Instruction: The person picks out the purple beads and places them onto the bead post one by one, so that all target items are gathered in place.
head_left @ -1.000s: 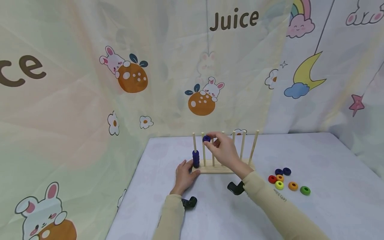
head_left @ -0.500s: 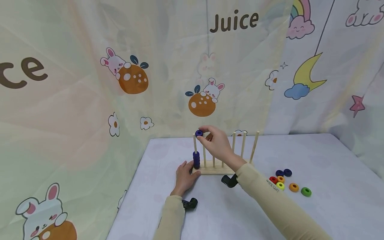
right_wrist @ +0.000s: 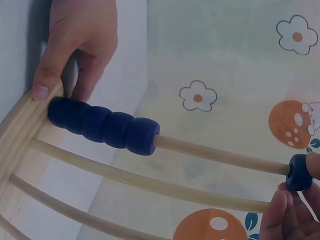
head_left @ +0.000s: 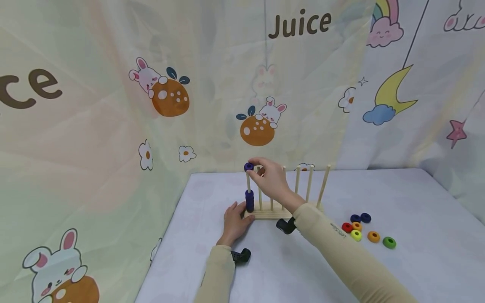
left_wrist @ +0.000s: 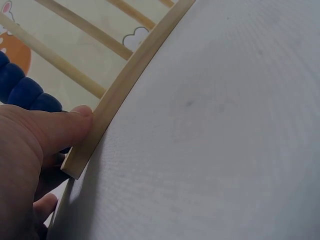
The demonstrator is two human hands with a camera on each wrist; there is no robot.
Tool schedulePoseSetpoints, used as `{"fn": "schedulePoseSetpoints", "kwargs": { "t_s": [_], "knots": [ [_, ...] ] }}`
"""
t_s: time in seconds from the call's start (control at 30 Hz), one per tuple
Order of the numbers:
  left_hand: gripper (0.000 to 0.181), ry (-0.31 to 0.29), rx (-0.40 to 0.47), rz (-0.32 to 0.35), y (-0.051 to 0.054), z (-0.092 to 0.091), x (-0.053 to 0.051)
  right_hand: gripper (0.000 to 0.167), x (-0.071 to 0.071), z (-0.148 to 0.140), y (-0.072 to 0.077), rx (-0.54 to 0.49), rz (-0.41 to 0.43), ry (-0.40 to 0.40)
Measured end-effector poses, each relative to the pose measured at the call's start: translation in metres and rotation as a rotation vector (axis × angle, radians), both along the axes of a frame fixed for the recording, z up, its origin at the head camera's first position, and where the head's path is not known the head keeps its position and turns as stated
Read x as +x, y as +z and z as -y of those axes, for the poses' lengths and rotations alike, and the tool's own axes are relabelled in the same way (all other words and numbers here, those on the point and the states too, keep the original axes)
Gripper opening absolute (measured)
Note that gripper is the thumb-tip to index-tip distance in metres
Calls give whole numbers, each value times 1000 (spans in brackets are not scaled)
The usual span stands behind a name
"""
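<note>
A wooden peg rack [head_left: 265,215] with several upright pegs stands on the table. Its leftmost peg carries a stack of dark blue beads [head_left: 249,201], reaching about halfway up. My left hand [head_left: 233,221] grips the left end of the base, with the thumb [left_wrist: 75,125] on the front edge and the other fingers behind, partly hidden. My right hand [head_left: 273,180] pinches one more blue bead [right_wrist: 298,172] between thumb and fingertips at the tip of that same peg. In the right wrist view the peg meets the bead's hole; how far it enters, I cannot tell.
Loose beads lie on the table to the right: two blue [head_left: 365,218], one red [head_left: 347,227], two orange [head_left: 373,236], one yellow [head_left: 355,235] and one green [head_left: 389,242]. A printed curtain [head_left: 212,105] hangs behind the table.
My right hand has moved left with its blue bead, from near the second peg to the tip of the leftmost one. The left hand keeps its grip on the base.
</note>
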State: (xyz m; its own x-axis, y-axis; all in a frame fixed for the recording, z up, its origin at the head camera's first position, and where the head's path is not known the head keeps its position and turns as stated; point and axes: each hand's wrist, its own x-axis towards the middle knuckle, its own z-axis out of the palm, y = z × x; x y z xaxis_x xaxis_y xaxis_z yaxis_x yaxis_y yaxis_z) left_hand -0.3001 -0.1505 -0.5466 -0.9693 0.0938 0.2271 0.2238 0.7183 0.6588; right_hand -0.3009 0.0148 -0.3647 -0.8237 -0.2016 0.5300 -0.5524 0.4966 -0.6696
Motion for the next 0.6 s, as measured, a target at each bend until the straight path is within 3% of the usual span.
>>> {"fn": "schedulePoseSetpoints", "kwargs": {
  "t_s": [0.37,0.6],
  "knots": [
    [60,6,14,-44,-6,0,-3,31,-5,4,3,33,30,-4],
    [61,14,13,-35,-4,0,0,30,-6,5,-1,42,26,-9]
  ]
}}
